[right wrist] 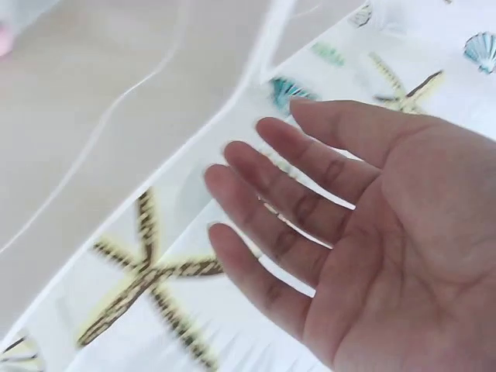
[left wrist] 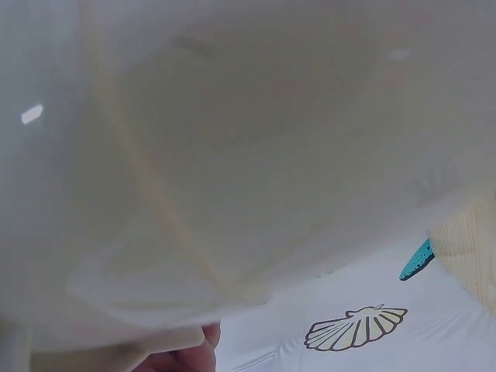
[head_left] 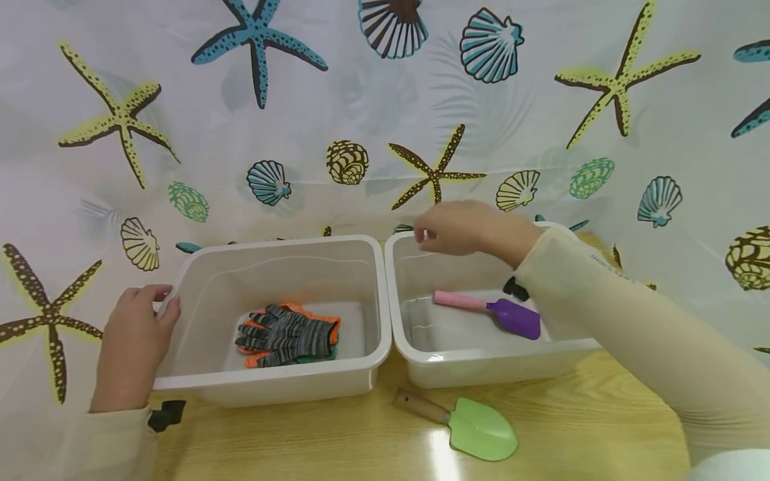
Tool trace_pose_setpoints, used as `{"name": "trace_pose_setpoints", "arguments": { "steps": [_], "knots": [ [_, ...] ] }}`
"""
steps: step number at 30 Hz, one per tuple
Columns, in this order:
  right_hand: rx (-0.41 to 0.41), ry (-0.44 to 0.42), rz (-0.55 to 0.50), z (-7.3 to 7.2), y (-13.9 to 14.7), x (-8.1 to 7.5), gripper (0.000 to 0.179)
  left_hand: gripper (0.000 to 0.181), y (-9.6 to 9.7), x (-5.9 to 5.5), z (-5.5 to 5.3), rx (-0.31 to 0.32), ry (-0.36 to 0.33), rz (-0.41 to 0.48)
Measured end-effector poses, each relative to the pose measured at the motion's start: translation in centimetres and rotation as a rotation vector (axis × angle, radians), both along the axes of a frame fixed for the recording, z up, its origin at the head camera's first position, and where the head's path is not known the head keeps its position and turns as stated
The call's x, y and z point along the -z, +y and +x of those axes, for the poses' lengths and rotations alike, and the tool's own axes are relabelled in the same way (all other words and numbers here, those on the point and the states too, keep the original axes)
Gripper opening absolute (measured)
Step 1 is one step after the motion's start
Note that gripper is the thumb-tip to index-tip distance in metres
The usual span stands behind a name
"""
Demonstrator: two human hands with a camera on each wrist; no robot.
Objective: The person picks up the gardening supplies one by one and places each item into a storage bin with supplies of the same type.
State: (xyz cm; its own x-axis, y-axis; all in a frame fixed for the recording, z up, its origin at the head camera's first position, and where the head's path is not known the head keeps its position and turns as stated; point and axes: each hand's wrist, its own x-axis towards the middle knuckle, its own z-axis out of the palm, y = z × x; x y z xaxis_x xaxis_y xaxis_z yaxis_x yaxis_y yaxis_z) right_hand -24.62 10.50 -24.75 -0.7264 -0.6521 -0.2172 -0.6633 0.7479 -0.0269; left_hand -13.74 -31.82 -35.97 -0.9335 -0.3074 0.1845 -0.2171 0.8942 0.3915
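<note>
At the left end of the left white plastic bin [head_left: 289, 387], my left hand [head_left: 132, 341] grips the rim between thumb and fingers. In the left wrist view the bin wall covers most of the picture, and only a bit of the fingers [left wrist: 194, 356] shows. Over the far rim of the right white bin [head_left: 493, 371] hovers my right hand [head_left: 457, 230], holding nothing. Its fingers look loosely bent and spread in the right wrist view. Grey-black and orange gloves [head_left: 291, 336] are piled in the left bin. A purple scoop [head_left: 515, 319] with a pink handle lies in the right bin.
On the wooden table [head_left: 271, 441], in front of the right bin, lies a green hand trowel [head_left: 481, 431] with a wooden handle. A white curtain [head_left: 373, 87] printed with starfish and shells hangs behind the bins, which stand side by side.
</note>
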Motion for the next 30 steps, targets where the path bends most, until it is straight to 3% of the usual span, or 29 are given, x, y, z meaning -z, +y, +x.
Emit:
{"name": "trace_pose_setpoints", "arguments": {
  "steps": [5,15,24,30],
  "knots": [
    [0.077,0.019,-0.059,-0.7,6.0,0.7,0.017,0.049,0.0,-0.1,-0.1,0.009,0.0,-0.002],
    [0.25,0.169,-0.204,-1.0,15.2,2.4,0.023,0.05,-0.1,-0.1,-0.2,0.008,-0.025,0.011],
    [0.496,0.309,-0.316,0.3,21.2,4.1,0.043,0.05,0.2,0.1,0.0,0.009,-0.024,0.015],
    [0.516,0.27,-0.304,0.8,23.4,5.0,0.043,0.049,0.0,0.1,0.0,0.004,-0.021,0.014]
  ]
}}
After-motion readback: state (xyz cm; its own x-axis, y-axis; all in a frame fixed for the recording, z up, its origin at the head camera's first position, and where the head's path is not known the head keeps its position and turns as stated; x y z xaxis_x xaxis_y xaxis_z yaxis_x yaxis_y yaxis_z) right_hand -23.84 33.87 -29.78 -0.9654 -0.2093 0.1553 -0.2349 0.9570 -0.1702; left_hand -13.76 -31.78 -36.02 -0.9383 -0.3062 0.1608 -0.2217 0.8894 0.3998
